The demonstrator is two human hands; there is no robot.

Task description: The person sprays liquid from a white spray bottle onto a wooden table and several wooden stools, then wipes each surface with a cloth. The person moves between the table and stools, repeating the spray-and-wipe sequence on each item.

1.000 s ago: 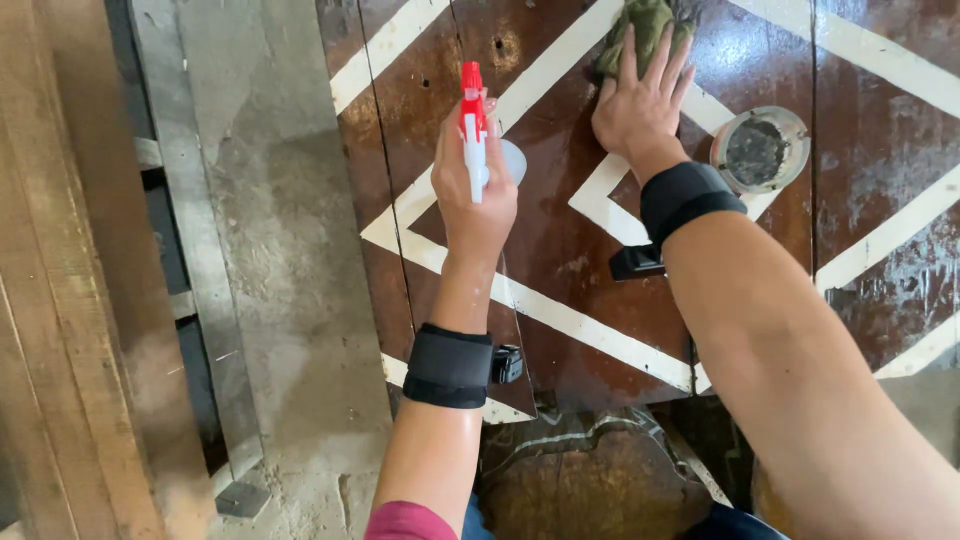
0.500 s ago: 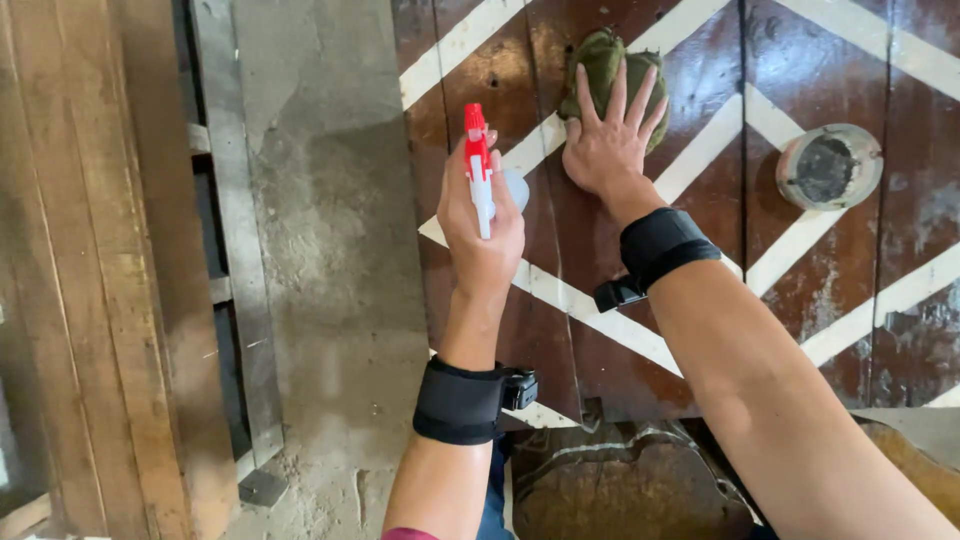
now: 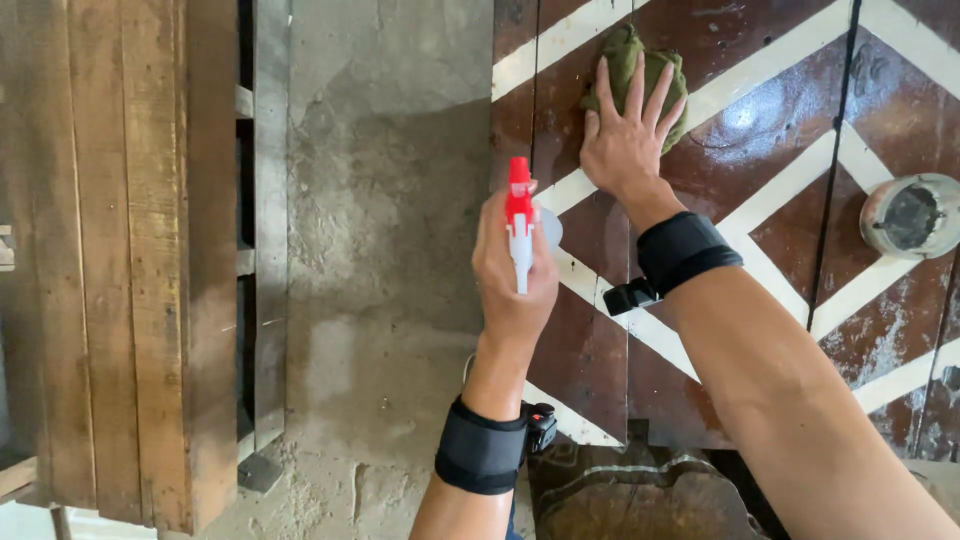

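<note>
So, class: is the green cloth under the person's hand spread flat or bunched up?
Bunched up. The green cloth sits in a crumpled wad under the right hand, pressed against the brown door.

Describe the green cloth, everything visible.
The green cloth is an olive, soft-looking rag, bunched and crumpled rather than spread flat. It lies against the dark brown door panel with white diagonal stripes, near the top of the view. The right hand presses on it, fingers splayed, covering its lower part. Nothing else touches it.
</note>
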